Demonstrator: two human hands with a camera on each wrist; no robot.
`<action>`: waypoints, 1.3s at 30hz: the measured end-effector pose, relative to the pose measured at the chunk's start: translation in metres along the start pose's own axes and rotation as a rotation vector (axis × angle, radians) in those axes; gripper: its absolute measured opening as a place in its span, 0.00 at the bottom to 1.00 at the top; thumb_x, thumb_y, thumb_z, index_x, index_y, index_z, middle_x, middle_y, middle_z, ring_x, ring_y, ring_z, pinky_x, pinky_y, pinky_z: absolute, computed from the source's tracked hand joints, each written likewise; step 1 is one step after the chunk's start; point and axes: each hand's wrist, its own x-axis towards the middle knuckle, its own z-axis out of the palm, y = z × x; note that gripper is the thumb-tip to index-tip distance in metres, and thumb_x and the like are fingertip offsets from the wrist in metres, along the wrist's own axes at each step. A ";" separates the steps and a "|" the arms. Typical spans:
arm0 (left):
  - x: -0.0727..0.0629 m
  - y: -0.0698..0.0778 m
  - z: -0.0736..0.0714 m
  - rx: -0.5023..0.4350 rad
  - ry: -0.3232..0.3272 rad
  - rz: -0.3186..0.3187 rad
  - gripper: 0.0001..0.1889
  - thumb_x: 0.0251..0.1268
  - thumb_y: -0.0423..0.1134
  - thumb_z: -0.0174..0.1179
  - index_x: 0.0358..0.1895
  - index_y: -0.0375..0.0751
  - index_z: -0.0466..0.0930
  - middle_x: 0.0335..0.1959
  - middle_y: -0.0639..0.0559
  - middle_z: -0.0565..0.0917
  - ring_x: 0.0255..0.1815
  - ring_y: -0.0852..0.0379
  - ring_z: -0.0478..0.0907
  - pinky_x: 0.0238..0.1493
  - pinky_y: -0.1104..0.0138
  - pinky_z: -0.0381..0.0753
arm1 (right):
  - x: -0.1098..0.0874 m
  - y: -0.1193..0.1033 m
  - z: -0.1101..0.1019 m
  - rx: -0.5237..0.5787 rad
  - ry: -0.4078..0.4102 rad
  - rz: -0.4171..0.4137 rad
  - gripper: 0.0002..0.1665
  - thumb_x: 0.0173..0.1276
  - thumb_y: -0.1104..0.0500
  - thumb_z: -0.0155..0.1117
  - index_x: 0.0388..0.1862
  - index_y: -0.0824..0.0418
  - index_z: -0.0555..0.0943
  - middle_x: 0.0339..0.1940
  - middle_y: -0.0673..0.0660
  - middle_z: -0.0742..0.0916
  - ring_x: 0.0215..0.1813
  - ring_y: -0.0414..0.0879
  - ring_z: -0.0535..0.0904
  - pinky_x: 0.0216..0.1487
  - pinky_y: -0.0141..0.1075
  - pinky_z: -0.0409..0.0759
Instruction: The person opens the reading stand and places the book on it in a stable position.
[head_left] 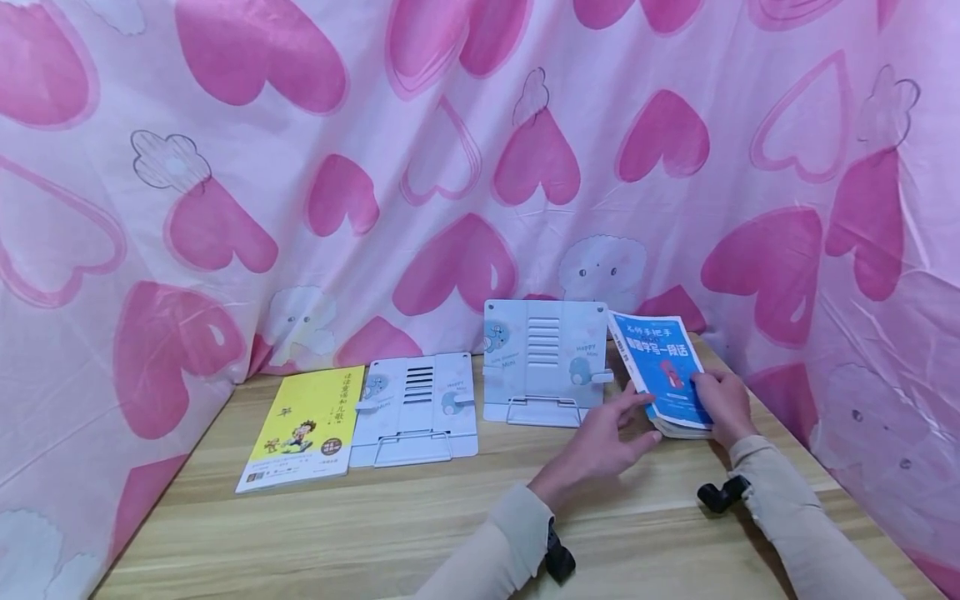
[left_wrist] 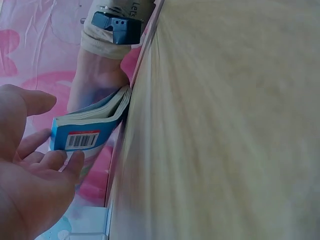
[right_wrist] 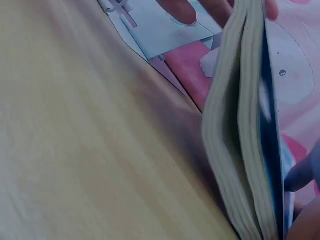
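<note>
Pink heart-patterned cloth (head_left: pixel 465 142) hangs behind the wooden table (head_left: pixel 337 533). From where I stand, the person's right hand (head_left: pixel 726 406) grips the blue book (head_left: pixel 666 367), thumb on its cover. The left hand (head_left: pixel 600 450), fingers loosely extended, touches the book's side nearest it. Just beyond that hand is one pale blue stand (head_left: pixel 547 383); farther left of it, a second stand (head_left: pixel 416 417) and a yellow book (head_left: pixel 307 429).
</note>
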 end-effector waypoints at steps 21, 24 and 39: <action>0.002 0.002 -0.015 0.039 0.362 0.147 0.22 0.81 0.33 0.63 0.72 0.55 0.81 0.85 0.58 0.68 0.78 0.57 0.76 0.68 0.64 0.84 | -0.023 -0.015 0.023 0.509 0.118 -0.228 0.26 0.87 0.48 0.51 0.79 0.46 0.76 0.75 0.48 0.77 0.70 0.42 0.70 0.87 0.45 0.67; 0.003 -0.001 -0.022 0.031 0.399 0.130 0.24 0.79 0.30 0.63 0.71 0.56 0.81 0.83 0.59 0.71 0.78 0.57 0.76 0.68 0.61 0.84 | -0.026 -0.016 0.024 0.521 0.079 -0.285 0.28 0.88 0.52 0.43 0.81 0.41 0.75 0.82 0.48 0.74 0.77 0.44 0.67 0.89 0.45 0.63; -0.005 -0.023 -0.069 0.053 0.578 0.109 0.25 0.72 0.24 0.67 0.66 0.54 0.82 0.73 0.56 0.82 0.74 0.52 0.81 0.70 0.62 0.82 | -0.053 -0.020 0.041 0.410 -0.183 -0.566 0.30 0.89 0.47 0.51 0.85 0.30 0.63 0.88 0.49 0.68 0.77 0.43 0.74 0.61 0.20 0.81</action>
